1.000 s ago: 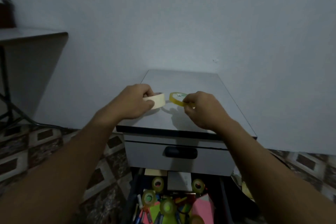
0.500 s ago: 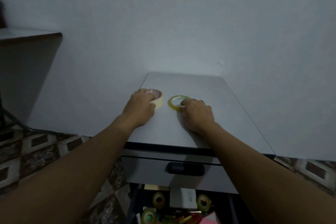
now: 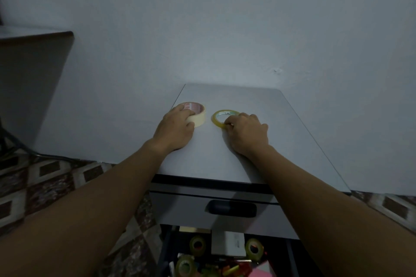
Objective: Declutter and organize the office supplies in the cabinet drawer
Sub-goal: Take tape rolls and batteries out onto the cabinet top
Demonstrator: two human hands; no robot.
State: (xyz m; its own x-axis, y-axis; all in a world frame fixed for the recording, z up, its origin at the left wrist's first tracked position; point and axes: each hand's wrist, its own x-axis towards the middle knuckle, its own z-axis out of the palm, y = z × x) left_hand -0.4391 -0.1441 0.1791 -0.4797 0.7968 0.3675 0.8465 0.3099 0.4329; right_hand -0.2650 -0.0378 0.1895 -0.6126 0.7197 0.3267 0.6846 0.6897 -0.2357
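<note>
Nearest me, below both wrists and between my forearms, the open drawer (image 3: pixel 163 252) is showing its clutter: small tape rolls (image 3: pixel 197 245), a white box (image 3: pixel 228 243) and a heap of bright bits I cannot tell apart. Just above it, under my right forearm, a closed drawer's dark handle (image 3: pixel 231 208) is facing me.

Further out, both hands are resting on the grey cabinet top (image 3: pixel 281 137). My left hand (image 3: pixel 174 127) is gripping the masking tape roll (image 3: pixel 199 116), fingers draped over its near left rim and thumb against its side. My right hand (image 3: pixel 246 132) is pinching the yellow tape roll (image 3: pixel 215 121) by its near right edge, fingers curled tight. Each roll is lying just ahead of its hand's fingertips, flat on the top with its hole pointing up. The two are sitting side by side, near each other but apart, between my hands and the wall (image 3: pixel 225 29) beyond.

I am judging both rolls as set down, so letting go comes next. The sorting that remains lies behind and beneath my hands, back toward me, and neither hand looks clearly nearer to it.
</note>
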